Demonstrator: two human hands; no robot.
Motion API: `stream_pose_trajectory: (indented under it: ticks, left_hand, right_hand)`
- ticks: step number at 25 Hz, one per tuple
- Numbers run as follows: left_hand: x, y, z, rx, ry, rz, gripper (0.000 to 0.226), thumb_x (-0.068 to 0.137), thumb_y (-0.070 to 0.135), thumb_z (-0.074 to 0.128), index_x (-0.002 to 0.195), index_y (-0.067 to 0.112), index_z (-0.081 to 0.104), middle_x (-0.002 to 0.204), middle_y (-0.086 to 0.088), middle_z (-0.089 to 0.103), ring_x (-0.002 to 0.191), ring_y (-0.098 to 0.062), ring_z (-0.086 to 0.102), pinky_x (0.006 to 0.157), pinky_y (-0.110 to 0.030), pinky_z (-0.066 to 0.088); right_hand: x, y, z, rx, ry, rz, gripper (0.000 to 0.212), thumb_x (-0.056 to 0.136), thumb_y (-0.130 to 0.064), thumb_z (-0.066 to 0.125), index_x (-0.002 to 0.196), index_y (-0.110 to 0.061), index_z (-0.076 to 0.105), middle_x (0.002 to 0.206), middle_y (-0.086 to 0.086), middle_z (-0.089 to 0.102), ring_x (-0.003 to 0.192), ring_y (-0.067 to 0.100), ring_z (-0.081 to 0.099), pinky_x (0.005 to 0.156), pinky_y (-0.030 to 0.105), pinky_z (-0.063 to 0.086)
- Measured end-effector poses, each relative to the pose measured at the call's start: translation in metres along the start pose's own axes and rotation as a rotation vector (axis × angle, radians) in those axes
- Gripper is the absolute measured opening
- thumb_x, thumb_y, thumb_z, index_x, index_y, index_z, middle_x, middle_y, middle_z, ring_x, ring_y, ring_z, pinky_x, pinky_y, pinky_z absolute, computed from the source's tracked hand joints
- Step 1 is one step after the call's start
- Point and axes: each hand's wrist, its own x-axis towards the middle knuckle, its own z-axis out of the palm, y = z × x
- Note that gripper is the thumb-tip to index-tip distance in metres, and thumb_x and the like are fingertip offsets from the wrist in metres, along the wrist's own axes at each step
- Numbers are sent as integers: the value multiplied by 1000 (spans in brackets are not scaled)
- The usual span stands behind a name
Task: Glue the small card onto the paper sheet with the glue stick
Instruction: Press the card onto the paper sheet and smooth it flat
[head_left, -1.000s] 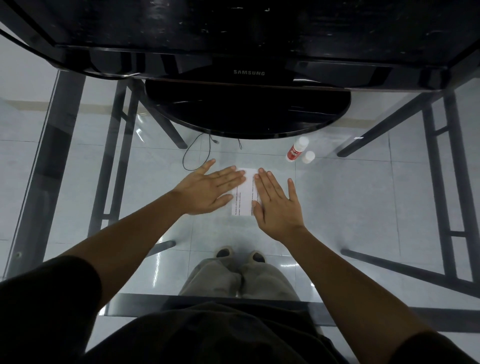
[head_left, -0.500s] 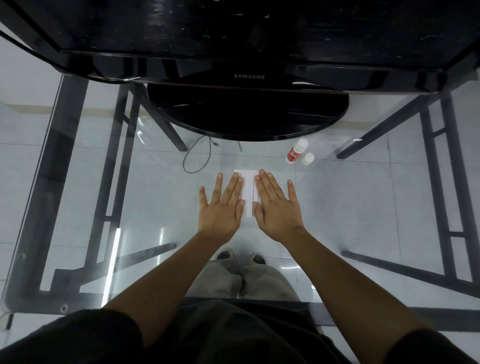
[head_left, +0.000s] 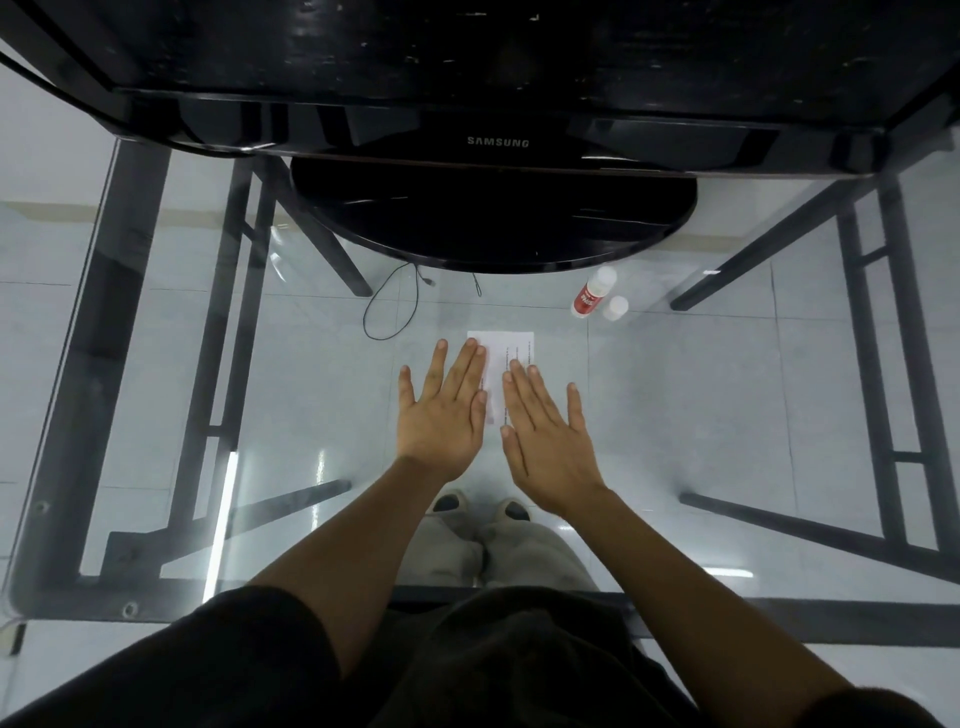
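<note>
A white paper sheet (head_left: 506, 358) with a line of small print lies flat on the glass table. My left hand (head_left: 441, 410) lies palm down with fingers spread, covering the sheet's left edge. My right hand (head_left: 545, 431) lies flat beside it, its fingers over the sheet's lower right part. Neither hand holds anything. A separate small card cannot be told apart from the sheet. The red and white glue stick (head_left: 592, 293) lies on its side beyond the sheet to the right, with its white cap (head_left: 615, 307) standing off beside it.
A black Samsung monitor's round base (head_left: 493, 218) stands on the glass table (head_left: 727, 395) just behind the sheet. A thin black cable (head_left: 395, 306) loops at the back left. The table's dark metal frame and my feet show through the glass.
My left hand swung from reaching in sideways across the sheet to pointing straight forward beside my right hand, then slid slightly left. My right hand stayed flat on the sheet.
</note>
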Motion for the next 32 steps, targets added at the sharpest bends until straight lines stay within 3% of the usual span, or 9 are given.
stream_pose_trajectory:
  ticks: [4,10,17,21,25,29,32]
  left_hand:
    - [1,-1,3,17,11,-2,56,95,44,2,137,28,-32,143,11,-36,133,-16,-33,109,-50,-11]
    - [1,-2,2,-3,16,5,55,94,45,-2,136,29,-33,145,11,-31,134,-15,-31,109,-49,-11]
    - [0,-1,2,-31,10,8,54,93,44,-4,135,29,-35,142,13,-34,133,-14,-34,109,-49,-12]
    - [1,-2,0,-9,0,8,55,94,45,-1,133,29,-37,142,12,-35,132,-15,-35,109,-49,-11]
    - [0,-2,-2,-44,-15,16,54,95,43,0,133,30,-36,146,12,-28,132,-14,-34,109,-49,-12]
    - [0,-1,-1,-43,-10,11,54,95,43,1,135,30,-34,146,13,-29,133,-15,-33,110,-50,-11]
    - [-1,-2,-1,-36,-8,11,54,94,43,-1,134,29,-36,146,12,-29,134,-15,-31,110,-50,-9]
  right_hand:
    - [-1,-5,9,-94,-68,13,60,91,-50,-2,138,-22,-27,153,-1,-19,133,16,-32,102,44,-29]
    - [-3,-1,4,-232,-84,-14,64,94,-51,7,145,-18,-15,157,3,-11,131,18,-33,102,45,-30]
    - [-15,10,-7,-220,-86,15,62,93,-47,3,145,-15,-11,157,3,-7,132,17,-28,101,45,-30]
    - [-10,-7,2,-218,-105,-67,62,95,-45,7,145,-16,-14,157,4,-9,134,18,-27,102,45,-30]
    - [-23,15,-1,-257,-92,-70,60,94,-43,13,147,-16,3,157,4,7,142,20,-6,106,48,-20]
    - [-29,18,-8,-242,-56,-68,60,93,-43,19,146,-14,18,155,6,19,139,20,-1,107,50,-12]
    - [-19,4,-5,-229,-103,-164,60,94,-42,15,147,-15,4,157,5,9,138,18,-13,105,48,-19]
